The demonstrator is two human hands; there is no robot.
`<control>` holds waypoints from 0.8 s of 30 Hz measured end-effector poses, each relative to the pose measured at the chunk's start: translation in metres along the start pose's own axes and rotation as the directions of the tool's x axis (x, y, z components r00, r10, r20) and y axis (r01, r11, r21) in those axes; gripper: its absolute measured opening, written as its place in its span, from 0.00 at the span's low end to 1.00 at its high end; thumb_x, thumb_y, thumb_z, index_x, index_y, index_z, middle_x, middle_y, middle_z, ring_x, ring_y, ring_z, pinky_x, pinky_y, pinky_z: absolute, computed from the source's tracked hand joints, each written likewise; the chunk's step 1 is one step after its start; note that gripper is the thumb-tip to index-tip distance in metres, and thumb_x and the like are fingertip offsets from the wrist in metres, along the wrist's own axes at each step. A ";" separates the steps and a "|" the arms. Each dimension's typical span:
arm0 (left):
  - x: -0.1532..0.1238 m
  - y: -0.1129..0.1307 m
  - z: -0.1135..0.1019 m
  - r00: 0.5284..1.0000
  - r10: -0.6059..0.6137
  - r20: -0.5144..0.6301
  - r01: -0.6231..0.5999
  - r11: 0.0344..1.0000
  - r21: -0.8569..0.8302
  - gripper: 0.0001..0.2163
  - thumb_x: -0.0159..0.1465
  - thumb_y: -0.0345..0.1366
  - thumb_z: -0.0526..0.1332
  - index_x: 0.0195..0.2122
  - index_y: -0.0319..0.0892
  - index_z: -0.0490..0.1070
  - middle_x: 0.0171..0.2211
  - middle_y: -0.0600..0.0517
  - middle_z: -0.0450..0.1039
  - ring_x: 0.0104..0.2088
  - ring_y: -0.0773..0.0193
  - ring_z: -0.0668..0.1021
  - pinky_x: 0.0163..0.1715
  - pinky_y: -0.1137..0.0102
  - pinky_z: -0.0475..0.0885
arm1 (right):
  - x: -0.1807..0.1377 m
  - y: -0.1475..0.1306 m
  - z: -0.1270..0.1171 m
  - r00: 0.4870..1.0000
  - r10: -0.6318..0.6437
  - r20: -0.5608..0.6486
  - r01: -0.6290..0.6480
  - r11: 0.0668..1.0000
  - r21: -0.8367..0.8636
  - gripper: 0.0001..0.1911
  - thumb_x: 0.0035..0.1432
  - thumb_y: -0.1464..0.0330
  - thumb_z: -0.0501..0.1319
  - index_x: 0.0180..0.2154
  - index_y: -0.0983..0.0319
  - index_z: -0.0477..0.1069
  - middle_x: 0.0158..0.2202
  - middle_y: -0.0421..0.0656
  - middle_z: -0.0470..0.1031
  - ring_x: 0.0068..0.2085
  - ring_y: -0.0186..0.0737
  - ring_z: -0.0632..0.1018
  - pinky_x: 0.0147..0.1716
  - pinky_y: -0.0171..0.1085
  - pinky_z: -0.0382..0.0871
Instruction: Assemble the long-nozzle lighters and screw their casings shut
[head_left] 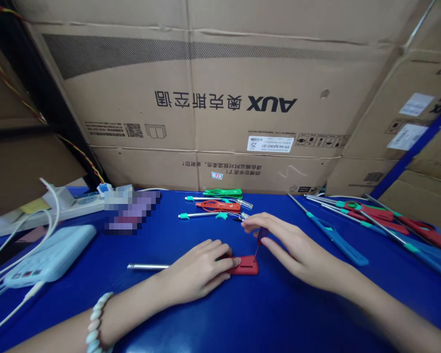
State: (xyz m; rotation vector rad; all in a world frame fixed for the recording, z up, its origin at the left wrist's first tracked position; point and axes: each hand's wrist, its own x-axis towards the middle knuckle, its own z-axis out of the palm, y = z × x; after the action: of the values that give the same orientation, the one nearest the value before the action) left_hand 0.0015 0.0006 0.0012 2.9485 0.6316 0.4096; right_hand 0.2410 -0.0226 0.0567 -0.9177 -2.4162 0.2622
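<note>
Right now the biggest thing in view is the wall of cardboard boxes (220,98) at the back, printed upside down, with more cartons stacked off to the right. Below them runs the blue table (220,318), filling the whole lower half.

On to the work itself. The left hand (198,272) lies flat and curled over a tool, pressing its red handle (247,265) to the table, while the tool's metal rod (147,266) sticks out to the left from under the palm. The right hand (294,247) is mostly spread, but its thumb and forefinger pinch a thin dark pin (256,252) that stands nearly upright with its tip at the red handle. So, as I read it, this piece is mid-way: held down, pin at the handle, not yet set aside.

What looks finished or waiting? A small row of red and green tools (216,206) lies just beyond the hands, and a larger pile of long tools (375,220) with red and blue handles sits well off to the right. Which pile is done, I cannot tell.

Over on the left: a pale power bank (51,255) with white cables, a power strip (59,206) behind it, and a bead bracelet (97,318) on the left wrist.
</note>
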 end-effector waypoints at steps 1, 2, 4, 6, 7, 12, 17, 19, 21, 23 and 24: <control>0.000 0.000 0.000 1.000 0.000 -0.002 0.000 1.000 0.001 0.11 0.69 0.33 0.50 0.50 0.44 0.66 0.42 0.48 0.67 0.39 0.60 0.70 0.40 0.68 0.67 | 0.000 -0.001 -0.003 0.999 0.006 0.032 -0.008 0.998 0.060 0.18 0.65 0.74 0.47 0.55 0.60 0.59 0.47 0.47 0.71 0.47 0.37 0.74 0.47 0.38 0.69; 0.000 0.000 0.000 1.000 -0.001 -0.002 0.001 1.000 0.002 0.11 0.69 0.33 0.50 0.50 0.44 0.66 0.42 0.48 0.67 0.39 0.60 0.70 0.41 0.68 0.67 | -0.001 -0.002 -0.004 0.999 0.010 0.046 -0.014 0.995 0.100 0.18 0.65 0.75 0.47 0.55 0.59 0.58 0.44 0.45 0.72 0.45 0.36 0.74 0.46 0.37 0.69; 0.000 0.000 0.000 1.000 -0.006 0.004 0.006 1.000 0.006 0.11 0.69 0.33 0.51 0.51 0.44 0.66 0.42 0.48 0.67 0.39 0.60 0.70 0.41 0.68 0.66 | -0.001 -0.002 -0.004 1.000 0.002 0.023 -0.005 0.994 0.106 0.17 0.65 0.75 0.48 0.54 0.60 0.59 0.40 0.44 0.73 0.41 0.35 0.75 0.43 0.36 0.69; 0.000 0.000 0.000 1.000 -0.011 0.013 0.011 1.000 0.011 0.12 0.69 0.33 0.50 0.51 0.45 0.66 0.42 0.48 0.67 0.39 0.60 0.70 0.41 0.67 0.66 | -0.001 -0.001 0.001 0.999 -0.018 -0.035 0.019 0.999 0.048 0.11 0.65 0.73 0.51 0.49 0.61 0.62 0.38 0.44 0.72 0.38 0.36 0.74 0.39 0.35 0.69; 0.000 0.000 -0.001 1.000 -0.013 0.016 0.013 1.000 0.012 0.12 0.69 0.33 0.50 0.51 0.45 0.66 0.42 0.48 0.67 0.39 0.60 0.70 0.41 0.67 0.66 | -0.001 0.000 0.005 0.998 -0.033 -0.061 0.034 0.999 0.016 0.07 0.64 0.71 0.53 0.45 0.61 0.63 0.37 0.44 0.71 0.36 0.36 0.73 0.36 0.35 0.69; 0.000 0.000 -0.002 1.000 -0.011 0.022 0.011 1.000 0.004 0.11 0.69 0.33 0.51 0.51 0.45 0.66 0.42 0.48 0.67 0.39 0.60 0.70 0.40 0.68 0.66 | 0.000 0.001 0.015 0.988 -0.048 -0.145 0.040 0.997 -0.059 0.04 0.64 0.68 0.54 0.39 0.62 0.64 0.33 0.44 0.69 0.31 0.36 0.71 0.30 0.34 0.68; 0.000 0.000 -0.002 0.999 -0.014 0.042 0.014 1.000 0.007 0.12 0.69 0.33 0.51 0.51 0.44 0.66 0.42 0.48 0.67 0.40 0.60 0.70 0.41 0.68 0.67 | 0.001 -0.001 0.003 0.998 -0.019 -0.059 0.019 1.000 -0.004 0.15 0.66 0.72 0.49 0.53 0.61 0.61 0.45 0.48 0.71 0.45 0.39 0.74 0.45 0.38 0.69; 0.000 0.000 -0.002 0.999 -0.017 0.041 0.017 1.000 0.011 0.12 0.68 0.32 0.51 0.52 0.44 0.66 0.42 0.47 0.68 0.40 0.60 0.70 0.41 0.67 0.67 | 0.001 -0.002 -0.006 1.000 0.008 0.023 -0.009 0.999 0.053 0.18 0.65 0.74 0.49 0.56 0.59 0.60 0.46 0.46 0.72 0.46 0.37 0.74 0.47 0.37 0.68; 0.000 0.000 -0.002 0.999 -0.016 0.038 0.016 1.000 0.009 0.12 0.68 0.32 0.51 0.52 0.44 0.66 0.42 0.47 0.68 0.40 0.60 0.70 0.41 0.67 0.67 | 0.001 -0.002 -0.011 0.998 0.020 0.051 -0.024 0.996 0.083 0.19 0.65 0.75 0.49 0.55 0.57 0.61 0.42 0.43 0.74 0.43 0.35 0.75 0.46 0.36 0.69; 0.000 0.001 -0.001 1.000 -0.014 0.025 0.014 1.000 0.000 0.12 0.68 0.32 0.50 0.52 0.45 0.66 0.42 0.47 0.68 0.40 0.60 0.70 0.41 0.67 0.67 | 0.001 -0.002 -0.013 0.999 0.038 0.028 -0.040 0.995 0.092 0.16 0.64 0.74 0.51 0.52 0.58 0.63 0.39 0.42 0.75 0.40 0.35 0.76 0.43 0.35 0.70; 0.000 0.001 -0.001 1.000 -0.012 0.023 0.012 1.000 -0.004 0.12 0.68 0.32 0.50 0.51 0.45 0.66 0.43 0.47 0.68 0.40 0.60 0.70 0.41 0.67 0.67 | 0.000 -0.002 -0.013 0.999 0.050 0.011 -0.051 0.994 0.094 0.13 0.64 0.74 0.52 0.49 0.59 0.65 0.38 0.42 0.75 0.38 0.35 0.77 0.41 0.34 0.70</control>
State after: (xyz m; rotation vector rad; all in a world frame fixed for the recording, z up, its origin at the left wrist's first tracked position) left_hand 0.0012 0.0001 0.0025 2.9401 0.6442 0.3749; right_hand 0.2466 -0.0238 0.0682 -0.9372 -2.3692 0.3964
